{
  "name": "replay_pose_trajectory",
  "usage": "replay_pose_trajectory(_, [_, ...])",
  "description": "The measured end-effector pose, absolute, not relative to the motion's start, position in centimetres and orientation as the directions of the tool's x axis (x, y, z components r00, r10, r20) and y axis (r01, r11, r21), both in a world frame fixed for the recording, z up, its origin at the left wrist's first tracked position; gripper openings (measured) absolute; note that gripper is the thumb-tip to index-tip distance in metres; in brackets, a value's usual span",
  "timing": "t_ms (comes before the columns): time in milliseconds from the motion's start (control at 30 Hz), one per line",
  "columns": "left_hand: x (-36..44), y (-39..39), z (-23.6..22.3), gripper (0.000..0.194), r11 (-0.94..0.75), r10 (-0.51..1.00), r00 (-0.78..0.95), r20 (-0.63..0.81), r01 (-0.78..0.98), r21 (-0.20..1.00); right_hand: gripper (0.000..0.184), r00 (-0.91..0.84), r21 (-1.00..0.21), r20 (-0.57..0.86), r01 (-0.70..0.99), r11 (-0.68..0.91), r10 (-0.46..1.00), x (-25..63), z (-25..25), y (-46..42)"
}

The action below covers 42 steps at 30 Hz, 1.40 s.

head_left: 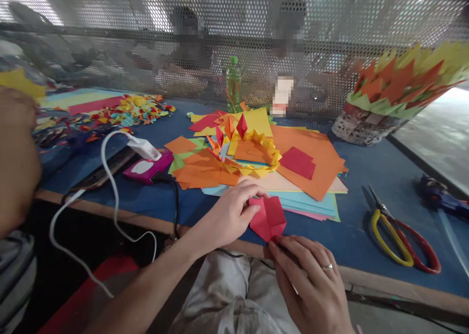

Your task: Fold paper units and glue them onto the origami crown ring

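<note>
A partly folded piece of red paper [269, 216] lies at the table's front edge between my two hands. My left hand [238, 209] pinches its upper left side, thumb in front and fingers bent over the top. At the lower corner, my right hand [308, 270], with a ring on one finger, presses thumb and fingertips onto the paper. Just beyond, a ring of folded yellow paper points [273, 153] with red and orange pointed pieces [229, 127] stands on a pile of coloured sheets [308, 202].
Scissors [392, 236] with yellow and red handles lie to the right, near a blue tool [443, 194]. A paper-petalled basket [366, 123] stands back right. Leftward are a white charger [144, 148], a phone [106, 170] and another person's arm [16, 163]. A green bottle [233, 82] stands behind.
</note>
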<state>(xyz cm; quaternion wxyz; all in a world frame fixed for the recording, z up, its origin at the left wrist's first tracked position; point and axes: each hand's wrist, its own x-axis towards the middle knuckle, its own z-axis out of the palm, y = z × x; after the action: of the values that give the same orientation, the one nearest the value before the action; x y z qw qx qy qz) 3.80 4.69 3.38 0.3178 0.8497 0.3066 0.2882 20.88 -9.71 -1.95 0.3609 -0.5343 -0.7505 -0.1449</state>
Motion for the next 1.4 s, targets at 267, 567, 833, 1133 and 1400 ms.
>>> replay_pose_trajectory(267, [0.8, 2.7, 3.0, 0.031, -0.584, 0.726, 0.605, 0.328, 0.290, 0.758, 0.025, -0.153, -0.154, 0.705, 0.920, 0.360, 0.693, 21.0, -1.9, -9.8])
replay_pose_trajectory(567, [-1.9, 0.1, 2.2, 0.044, -0.578, 0.730, 0.615, 0.297, 0.326, 0.748, 0.028, -0.142, -0.135, 0.673, 0.941, 0.309, 0.726, 20.9, -1.3, -8.8])
replay_pose_trajectory(833, [-1.1, -0.4, 1.6, 0.035, -0.721, 0.693, 0.366, 0.621, 0.348, 0.599, 0.040, -0.121, -0.118, 0.729, 0.947, 0.297, 0.674, 20.2, -0.4, -9.2])
replay_pose_trajectory(1133, [1.8, -2.3, -0.7, 0.018, -0.740, 0.481, 0.312, 0.819, 0.646, 0.188, 0.023, -0.149, -0.110, 0.783, 0.922, 0.371, 0.604, 19.2, -0.3, -8.6])
replay_pose_trajectory(1400, [1.9, -2.0, -1.5, 0.017, -0.807, 0.578, 0.431, 0.693, 0.428, 0.406, 0.016, -0.200, -0.176, 0.657, 0.896, 0.407, 0.727, 20.1, -0.6, -7.8])
